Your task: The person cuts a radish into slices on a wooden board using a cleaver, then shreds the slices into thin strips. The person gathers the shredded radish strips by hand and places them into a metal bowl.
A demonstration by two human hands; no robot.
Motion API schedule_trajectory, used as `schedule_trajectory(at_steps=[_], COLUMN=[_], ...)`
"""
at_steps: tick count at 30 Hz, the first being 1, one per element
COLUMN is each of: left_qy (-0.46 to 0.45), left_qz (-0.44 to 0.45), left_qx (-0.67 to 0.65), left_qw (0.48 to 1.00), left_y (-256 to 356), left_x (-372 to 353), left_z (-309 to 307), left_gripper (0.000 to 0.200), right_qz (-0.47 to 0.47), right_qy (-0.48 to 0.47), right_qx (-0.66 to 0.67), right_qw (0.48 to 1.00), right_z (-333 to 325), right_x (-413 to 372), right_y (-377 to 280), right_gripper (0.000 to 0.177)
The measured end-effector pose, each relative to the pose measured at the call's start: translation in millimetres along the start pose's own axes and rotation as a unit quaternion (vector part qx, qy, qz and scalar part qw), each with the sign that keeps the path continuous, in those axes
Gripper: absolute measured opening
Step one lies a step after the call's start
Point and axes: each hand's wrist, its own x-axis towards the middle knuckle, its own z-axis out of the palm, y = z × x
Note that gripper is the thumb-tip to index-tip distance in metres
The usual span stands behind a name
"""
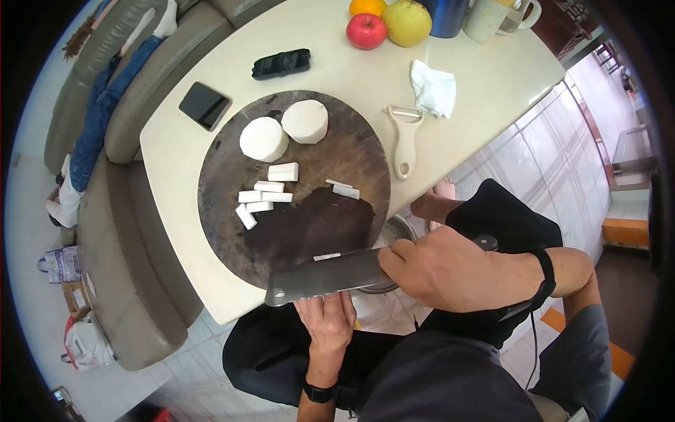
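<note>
My right hand (450, 271) is closed around the handle of a cleaver (330, 274), its broad blade reaching left over the near edge of a round wooden chopping board (218, 190). My left hand (327, 316) is just below the blade, fingers close together and fingertips hidden behind it. Two thick, peeled white vegetable chunks (305, 122), radish-like, stand at the board's far side. Several short white sticks (270, 186) lie left of centre, and thin white slices (345, 190) lie to the right. Another small white piece (327, 257) shows beside the blade.
A peeler (406, 141), a white cloth (433, 88), a phone (204, 106) and a black pouch-like item (281, 64) lie on the cream table (179, 246). Fruit (408, 21) and cups (486, 17) stand at the far edge. A metal bowl (401, 229) is below the table edge. Someone lies on the sofa (133, 281).
</note>
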Motion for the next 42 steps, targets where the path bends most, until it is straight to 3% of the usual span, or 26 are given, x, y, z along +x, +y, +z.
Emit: schedule_trajectory(at_steps=[8,14,16,23,28,35,40,42], left_qy=[-0.026,-0.034,-0.032,-0.049,-0.030,-0.034,-0.018,-0.038], left_qz=[0.003,0.000,0.005,-0.014,0.005,-0.018,-0.014,-0.003], left_qx=[0.013,0.010,0.008,-0.017,-0.003,-0.021,-0.002,-0.021], left_qw=[1.000,0.999,0.999,0.999,1.000,0.999,1.000,0.999], left_y=[-0.6,-0.9,-1.7,-1.7,-4.8,-0.1,0.0,-0.9], left_x=[-2.7,-7.4,-8.4,-8.4,-5.1,-4.0,-3.2,-4.4], left_z=[-1.7,-1.4,-2.2,-4.0,-3.5,-2.6,0.6,-1.0], left_gripper=[0.028,0.028,0.029,0.032,0.035,0.030,0.030,0.031], right_qz=[0.014,-0.002,-0.002,-0.002,-0.011,-0.001,0.039,0.024], right_qy=[-0.036,-0.075,-0.069,-0.072,-0.131,-0.059,-0.123,-0.099], right_qx=[0.030,-0.022,0.039,0.021,0.063,-0.003,0.074,0.061], right_qw=[0.999,0.997,0.997,0.997,0.989,0.998,0.989,0.993], right_z=[-4.9,-12.4,-15.6,-19.4,-27.9,-8.7,-24.4,-22.3], right_x=[5.1,9.7,12.6,17.0,33.2,34.9,27.2,22.6], right_y=[4.7,4.8,5.3,5.9,8.5,2.5,6.1,3.6], right_gripper=[0.025,0.031,0.023,0.021,0.014,0.020,0.019,0.018])
